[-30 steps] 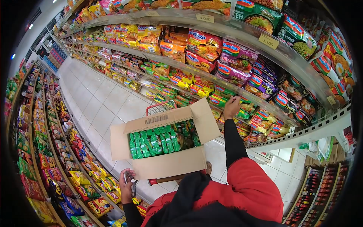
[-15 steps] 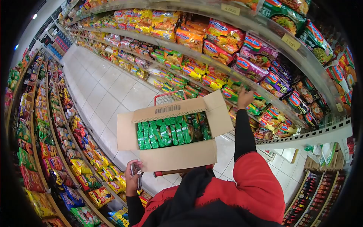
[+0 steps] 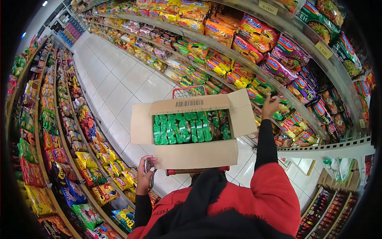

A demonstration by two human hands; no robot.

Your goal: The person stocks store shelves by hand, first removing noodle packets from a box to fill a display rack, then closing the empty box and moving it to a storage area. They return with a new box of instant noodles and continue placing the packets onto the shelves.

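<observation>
My right hand reaches to the shelf on the right, its partly bent fingers apart and against the green instant noodle packets. No packet shows clearly within its grasp. Low on the left, my left hand is closed around a dark looped object whose kind I cannot make out. It is beside the near left corner of an open cardboard box. Upright green packets stand in rows inside the box, with darker ones at its right end. The box rests on a red shopping cart.
Noodle shelves curve along the right, with price tags on their edges. Snack shelves line the left side. A tiled aisle runs between them. Bottles stand on a lower rack at the right.
The view has shifted, so box and shelves appear farther right and the box slightly higher. My right hand remains at the green packets; my left still holds the dark object.
</observation>
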